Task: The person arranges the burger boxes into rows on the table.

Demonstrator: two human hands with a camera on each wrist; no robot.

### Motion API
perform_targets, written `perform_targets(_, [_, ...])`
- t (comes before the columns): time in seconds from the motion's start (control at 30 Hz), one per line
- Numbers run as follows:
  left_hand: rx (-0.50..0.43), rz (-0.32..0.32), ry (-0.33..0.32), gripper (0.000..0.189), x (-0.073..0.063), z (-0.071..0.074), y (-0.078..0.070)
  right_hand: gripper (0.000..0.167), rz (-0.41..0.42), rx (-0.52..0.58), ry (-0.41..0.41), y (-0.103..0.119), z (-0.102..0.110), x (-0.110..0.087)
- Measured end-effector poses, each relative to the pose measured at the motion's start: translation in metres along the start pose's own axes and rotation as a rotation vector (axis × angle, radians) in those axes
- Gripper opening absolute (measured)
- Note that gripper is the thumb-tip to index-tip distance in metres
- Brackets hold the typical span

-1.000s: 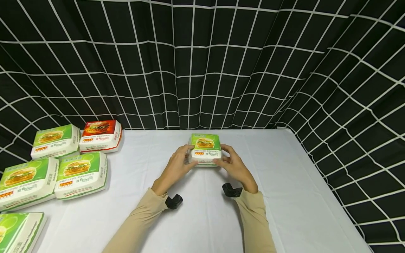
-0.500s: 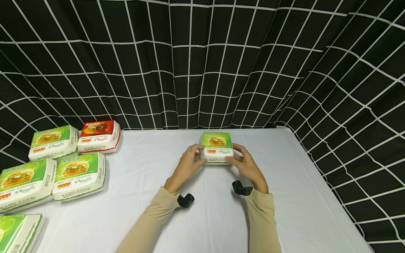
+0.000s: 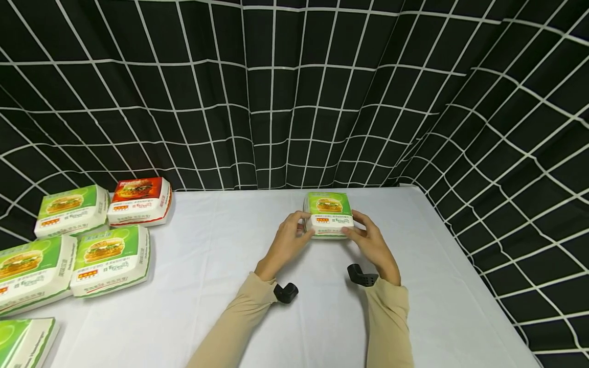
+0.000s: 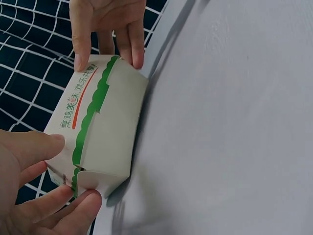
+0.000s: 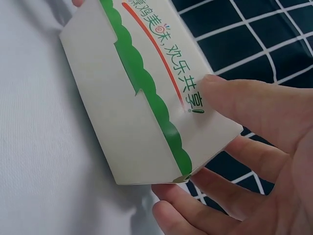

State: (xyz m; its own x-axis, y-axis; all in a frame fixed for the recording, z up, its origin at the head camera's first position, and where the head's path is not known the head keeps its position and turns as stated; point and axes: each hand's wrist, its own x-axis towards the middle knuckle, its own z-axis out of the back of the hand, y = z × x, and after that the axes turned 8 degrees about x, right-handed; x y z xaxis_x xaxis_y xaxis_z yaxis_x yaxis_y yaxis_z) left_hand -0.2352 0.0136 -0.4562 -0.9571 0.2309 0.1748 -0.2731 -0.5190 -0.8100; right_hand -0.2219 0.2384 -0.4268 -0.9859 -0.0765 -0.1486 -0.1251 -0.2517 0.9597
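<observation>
A green-and-white hamburger box is held from both sides near the table's far edge. The left hand grips its left end, thumb on the front face and fingers around the side. At the opposite end, the right hand has its thumb on the front face and its other fingers along the side and lower corner. The closed lid shows a burger picture in the head view. Both wrist views show the box's white front with a scalloped green band. Whether its base touches the table cannot be told.
At the left stand several more hamburger boxes: a red one, green ones such as the near one, and one cut off by the frame. A white cloth covers the table. Black gridded curtains hang behind and at the right.
Both hands have moved rightward together with the hamburger box between them, keeping their grip. The boxes at the left sit slightly further left in the head view.
</observation>
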Motion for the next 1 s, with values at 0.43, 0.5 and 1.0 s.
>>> perform_targets(0.43, [0.023,-0.046,0.082,0.060,-0.001,-0.009,0.000,0.069,0.012,-0.042,-0.094,-0.006,0.005,0.000])
perform_targets(0.5, [0.013,-0.041,0.097,0.061,-0.001,-0.010,-0.001,0.068,0.021,-0.039,-0.110,-0.006,0.006,0.001])
perform_targets(1.0, [0.057,-0.059,0.158,0.068,-0.004,-0.015,-0.005,0.057,0.052,-0.034,-0.243,-0.010,0.004,0.006])
